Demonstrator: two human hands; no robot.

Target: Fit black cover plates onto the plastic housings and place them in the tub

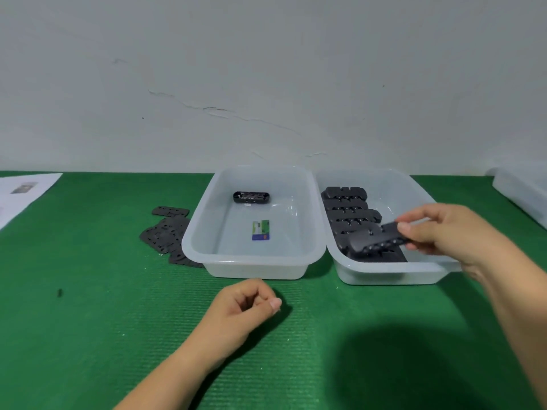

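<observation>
My right hand (444,229) holds a black plastic housing (376,241) by its right end, just above the row of black housings (346,202) in the right translucent tub (384,273). My left hand (245,306) rests on the green mat in front of the tubs, its fingers curled with nothing in them. The left translucent tub (254,266) holds one assembled black housing (251,197) near its back and a small green and blue card (260,230). A loose pile of flat black cover plates (165,232) lies on the mat left of that tub.
A white wall stands behind the table. A sheet of printed paper (20,193) lies at the far left edge. Part of another translucent tub (524,190) shows at the far right. A small dark speck (60,292) sits on the green mat (88,335).
</observation>
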